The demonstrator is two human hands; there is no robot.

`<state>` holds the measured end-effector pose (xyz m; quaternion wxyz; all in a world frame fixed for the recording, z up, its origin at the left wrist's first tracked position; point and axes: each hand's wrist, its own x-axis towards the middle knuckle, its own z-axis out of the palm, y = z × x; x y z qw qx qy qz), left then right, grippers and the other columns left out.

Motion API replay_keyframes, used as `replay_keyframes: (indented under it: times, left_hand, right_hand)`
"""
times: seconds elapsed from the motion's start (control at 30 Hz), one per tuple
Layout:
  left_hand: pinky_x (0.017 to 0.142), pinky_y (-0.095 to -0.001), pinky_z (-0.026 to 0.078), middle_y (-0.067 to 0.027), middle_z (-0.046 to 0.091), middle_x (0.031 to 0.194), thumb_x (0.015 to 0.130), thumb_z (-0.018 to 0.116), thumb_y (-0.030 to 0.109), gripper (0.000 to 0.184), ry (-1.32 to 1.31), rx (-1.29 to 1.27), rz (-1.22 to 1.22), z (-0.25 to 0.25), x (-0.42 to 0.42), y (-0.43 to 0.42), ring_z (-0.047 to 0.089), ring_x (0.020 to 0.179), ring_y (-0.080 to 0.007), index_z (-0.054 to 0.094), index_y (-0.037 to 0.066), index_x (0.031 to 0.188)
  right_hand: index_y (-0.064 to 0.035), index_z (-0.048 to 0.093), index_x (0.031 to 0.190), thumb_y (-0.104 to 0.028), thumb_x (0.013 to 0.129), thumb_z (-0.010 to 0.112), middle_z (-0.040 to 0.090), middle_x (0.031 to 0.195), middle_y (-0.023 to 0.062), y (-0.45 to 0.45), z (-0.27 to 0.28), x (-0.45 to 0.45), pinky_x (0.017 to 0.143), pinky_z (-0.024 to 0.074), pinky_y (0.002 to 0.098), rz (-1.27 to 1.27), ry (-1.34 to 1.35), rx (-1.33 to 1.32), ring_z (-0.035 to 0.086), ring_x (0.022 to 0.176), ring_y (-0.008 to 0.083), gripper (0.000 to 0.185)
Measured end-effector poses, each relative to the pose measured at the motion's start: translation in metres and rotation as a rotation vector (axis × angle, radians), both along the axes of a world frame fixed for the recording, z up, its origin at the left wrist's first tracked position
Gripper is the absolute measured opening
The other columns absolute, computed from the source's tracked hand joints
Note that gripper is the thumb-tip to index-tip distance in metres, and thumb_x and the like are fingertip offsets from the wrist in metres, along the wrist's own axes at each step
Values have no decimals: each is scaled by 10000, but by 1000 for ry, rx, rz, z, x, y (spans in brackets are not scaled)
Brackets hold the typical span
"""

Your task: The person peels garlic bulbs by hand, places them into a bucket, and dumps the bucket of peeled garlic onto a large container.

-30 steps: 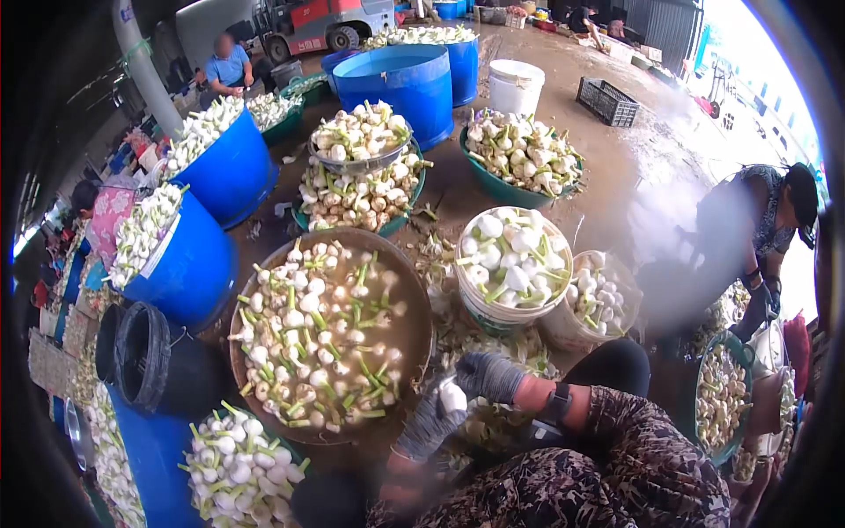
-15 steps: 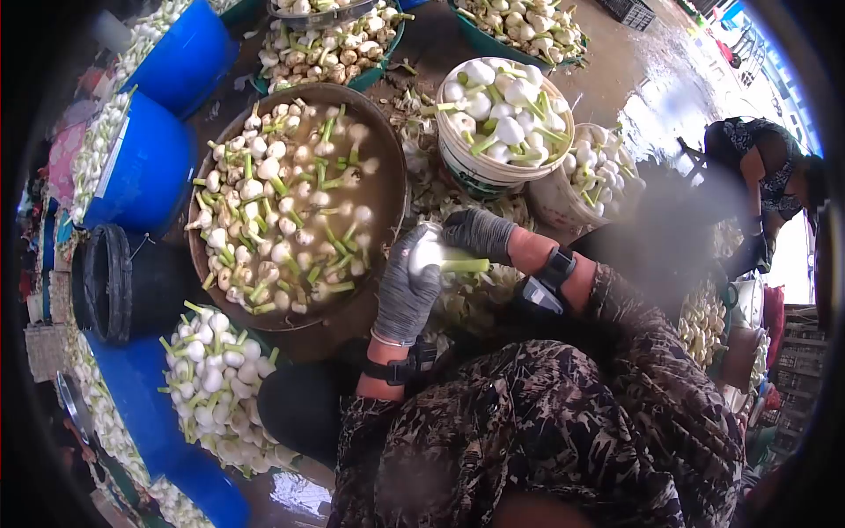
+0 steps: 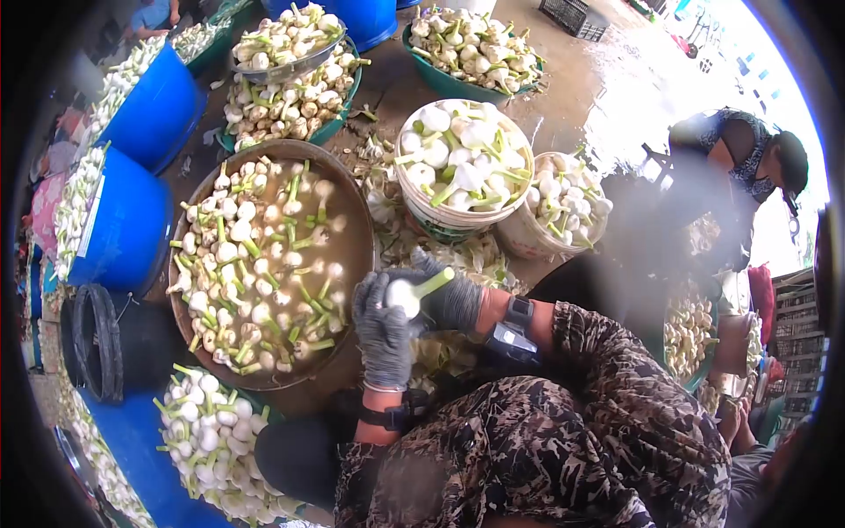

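Between my gloved hands sits a white garlic bulb (image 3: pixel 403 298), its cut green stem pointing up and to the right. My left hand (image 3: pixel 384 327) is closed around the bulb's left and lower side. Against the bulb's right side, below the stem, my right hand (image 3: pixel 451 297) is curled, some of its fingers hidden behind the bulb and stem. Beyond them, a bucket (image 3: pixel 421 204) is heaped with peeled white garlic. To the left, a wide round tub (image 3: pixel 179 308) holds garlic bulbs in murky water.
A second bucket (image 3: pixel 509 236) of garlic stands right of the first. Garlic skins (image 3: pixel 440 352) litter the ground under my hands. Blue tubs (image 3: pixel 132 220) and a black bucket (image 3: pixel 97 343) line the left. Another person (image 3: pixel 739 158) bends over at the right.
The bulb has turned in my hands, so its stem now points up-right instead of straight right. My right hand has shifted its hold. The whole view has tilted up, showing more background.
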<state>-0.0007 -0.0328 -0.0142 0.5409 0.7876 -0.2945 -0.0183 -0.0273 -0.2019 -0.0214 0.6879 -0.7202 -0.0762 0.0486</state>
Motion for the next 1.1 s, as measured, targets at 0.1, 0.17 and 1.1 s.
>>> replay_keyframes:
  times: [0.1, 0.17, 1.1]
  left_hand:
    - [1082, -463, 289, -214, 462, 1327, 953, 413, 506, 653, -20, -18, 0, 13, -7, -7, 395, 1264, -368, 421, 8, 1377]
    - [1078, -406, 313, -184, 467, 1329, 968, 486, 354, 521, 26, -59, 51, 5, -2, 0, 435, 1240, -308, 450, -22, 1326]
    - [1067, -339, 350, -128, 458, 1357, 981, 499, 133, 354, 644, -484, 576, -6, 19, 38, 434, 1266, -206, 482, -30, 1295]
  right_hand:
    - [-27, 574, 1122, -242, 932, 598, 643, 858, 71, -39, -7, 29, 698, 528, 253, 37, 254, 963, 637, 761, 171, 288]
    - [-22, 584, 1111, -212, 929, 608, 619, 856, 55, -56, 66, 41, 689, 503, 261, -594, 39, 371, 588, 795, 123, 265]
    - [-79, 623, 1065, -112, 903, 528, 678, 946, 174, 59, -65, 145, 781, 524, 392, 68, -90, -768, 663, 869, 330, 191]
